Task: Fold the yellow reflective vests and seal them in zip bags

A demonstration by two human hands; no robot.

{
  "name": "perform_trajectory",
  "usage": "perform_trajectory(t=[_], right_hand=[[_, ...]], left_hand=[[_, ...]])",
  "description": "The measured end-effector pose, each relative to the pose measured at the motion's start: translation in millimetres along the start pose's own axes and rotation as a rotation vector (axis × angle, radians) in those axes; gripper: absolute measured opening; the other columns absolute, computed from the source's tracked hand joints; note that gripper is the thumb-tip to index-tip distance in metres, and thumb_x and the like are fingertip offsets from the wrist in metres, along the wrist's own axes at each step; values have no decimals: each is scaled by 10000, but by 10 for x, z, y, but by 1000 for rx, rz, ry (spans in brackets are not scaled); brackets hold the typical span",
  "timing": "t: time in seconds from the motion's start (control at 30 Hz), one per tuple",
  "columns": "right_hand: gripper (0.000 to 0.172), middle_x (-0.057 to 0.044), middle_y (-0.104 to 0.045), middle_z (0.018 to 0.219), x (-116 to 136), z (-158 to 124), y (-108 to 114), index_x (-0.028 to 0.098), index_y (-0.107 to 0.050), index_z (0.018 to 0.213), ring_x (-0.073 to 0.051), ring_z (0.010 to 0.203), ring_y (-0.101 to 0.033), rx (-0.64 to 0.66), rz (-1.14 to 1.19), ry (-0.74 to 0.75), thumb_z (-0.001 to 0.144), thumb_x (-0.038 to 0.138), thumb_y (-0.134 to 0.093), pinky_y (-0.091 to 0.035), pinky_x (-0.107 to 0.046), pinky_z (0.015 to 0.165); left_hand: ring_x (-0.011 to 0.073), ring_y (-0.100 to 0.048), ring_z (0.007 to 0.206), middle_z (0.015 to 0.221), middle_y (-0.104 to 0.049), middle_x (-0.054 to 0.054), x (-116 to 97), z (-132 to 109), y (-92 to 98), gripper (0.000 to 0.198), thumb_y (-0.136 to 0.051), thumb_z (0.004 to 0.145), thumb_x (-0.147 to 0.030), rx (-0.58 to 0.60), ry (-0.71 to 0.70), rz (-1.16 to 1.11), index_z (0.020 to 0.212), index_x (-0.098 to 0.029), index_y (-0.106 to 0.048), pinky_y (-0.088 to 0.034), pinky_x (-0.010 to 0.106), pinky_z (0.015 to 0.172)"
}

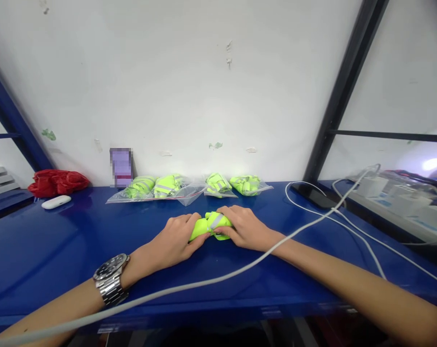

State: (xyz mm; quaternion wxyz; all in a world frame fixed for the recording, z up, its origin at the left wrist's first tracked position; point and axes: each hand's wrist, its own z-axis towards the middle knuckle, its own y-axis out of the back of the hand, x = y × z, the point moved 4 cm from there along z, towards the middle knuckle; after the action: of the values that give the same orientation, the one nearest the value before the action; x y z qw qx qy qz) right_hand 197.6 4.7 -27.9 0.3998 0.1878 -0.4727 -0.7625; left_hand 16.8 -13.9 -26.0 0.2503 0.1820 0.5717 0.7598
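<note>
Between my two hands lies a rolled-up neon-yellow reflective vest (pixel 215 222) with silver-grey strips, low over the blue tabletop. My left hand (pixel 180 234) is closed around its left end, thumb along the near side. At the right end, my right hand (pixel 244 227) grips it with the thumb underneath and the fingers over the top. Behind my hands, clear plastic bags (pixel 189 193) hold several similar bundles, such as a yellow bundle (pixel 168 185) and another yellow bundle (pixel 245 184).
A white cable (pixel 218 278) crosses in front of my hands and over my right forearm. Along the back are a red bag (pixel 57 182), a white case (pixel 56 202) and an upright phone (pixel 122 167). A dark phone (pixel 314 196) and white adapters (pixel 399 200) are at right.
</note>
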Motion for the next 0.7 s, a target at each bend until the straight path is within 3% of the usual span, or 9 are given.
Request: perform_trajectory(t=[0.1,0.2,0.3,0.37,0.47,0.53,0.7], right_hand=[[362,-49,-613,798,-55,70,46,157,-562,962,-182,705,-574,12,150,-106,981,478,-393,-381,-290,652],[476,-5,-533,683,-122,167,61,176,-525,778,-146,618,-521,74,307,-226,979,553,-316,-347,-261,592],[523,-30,-524,742,-225,277,7,176,-539,737,-181,754,-538,103,254,-313,974,572,-291,-385,-277,663],[424,-53,-539,841,-281,335,-24,178,-582,866,-204,865,-531,34,136,-320,989,496,-329,-402,-311,745],[272,-69,-547,924,-275,378,-40,171,-570,1020,-184,872,-530,-82,53,-201,1002,350,-366,-409,-312,790],[311,-70,-550,899,-248,385,-18,160,-593,948,-173,830,-535,-107,13,-118,1009,350,-355,-406,-299,771],[630,-55,-548,723,-217,379,61,161,-624,754,-171,679,-537,120,0,-97,985,575,-209,-394,-310,673]], left_hand=[[235,-590,699,779,-612,57,23,79,25,381,-293,985,-487,15,35,-14,950,-167,-496,-360,312,624],[206,-550,613,680,-575,28,81,205,63,434,-275,974,-529,63,56,-106,791,-193,-479,-326,299,590],[182,-512,551,590,-521,15,168,334,55,515,-264,953,-583,141,87,-241,653,-206,-446,-320,295,562],[188,-514,531,553,-501,20,231,382,27,545,-260,943,-598,172,130,-260,610,-211,-451,-321,298,546],[257,-607,645,638,-590,61,315,382,-9,564,-262,921,-632,147,244,-162,692,-205,-551,-374,313,588],[324,-648,779,745,-653,102,345,359,-34,608,-252,897,-673,138,317,-105,808,-194,-615,-418,344,639],[375,-650,903,894,-695,172,355,355,-112,644,-232,910,-636,208,387,-64,948,-171,-676,-467,424,724]])
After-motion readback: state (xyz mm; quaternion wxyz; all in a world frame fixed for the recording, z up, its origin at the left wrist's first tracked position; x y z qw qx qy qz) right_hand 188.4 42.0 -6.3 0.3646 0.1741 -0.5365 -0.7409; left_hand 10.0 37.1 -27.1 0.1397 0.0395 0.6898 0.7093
